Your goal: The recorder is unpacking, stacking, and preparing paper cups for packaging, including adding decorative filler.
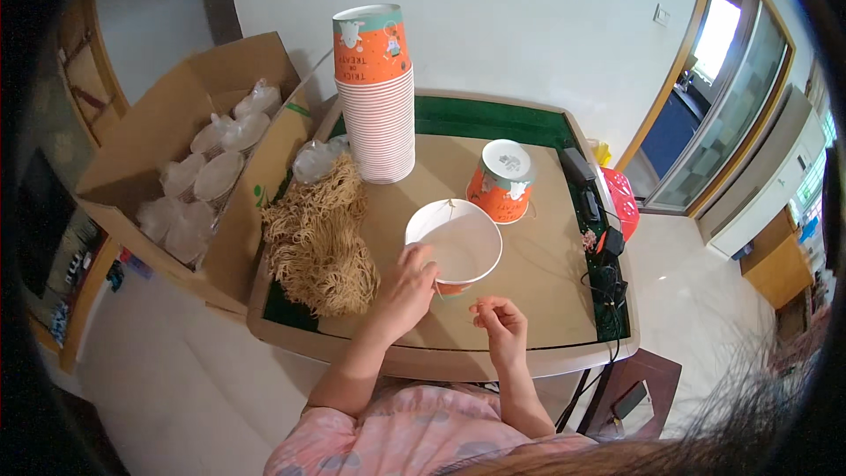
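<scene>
A white-lined paper bucket (467,251) stands upright on the table in front of me, its open mouth facing up. A bit of tan cord shows at its far rim. My left hand (407,286) is closed at the bucket's near left side, fingers on the rim and wall. Just right of the bucket's near side, my right hand (504,322) is pinched; what its fingertips hold is too thin to make out. A big bundle of tan twisted cords (322,242) lies left of my left hand. Beyond the bucket, an orange patterned paper bucket (500,194) rests upside down.
A tall stack of upside-down nested paper buckets (379,115) rises at the back left. Beside the table, an open cardboard box (251,211) holds bagged, round clear-plastic pieces (216,176). Black adapters and cables (604,286) line the table's right edge, near a red plastic bag (621,203).
</scene>
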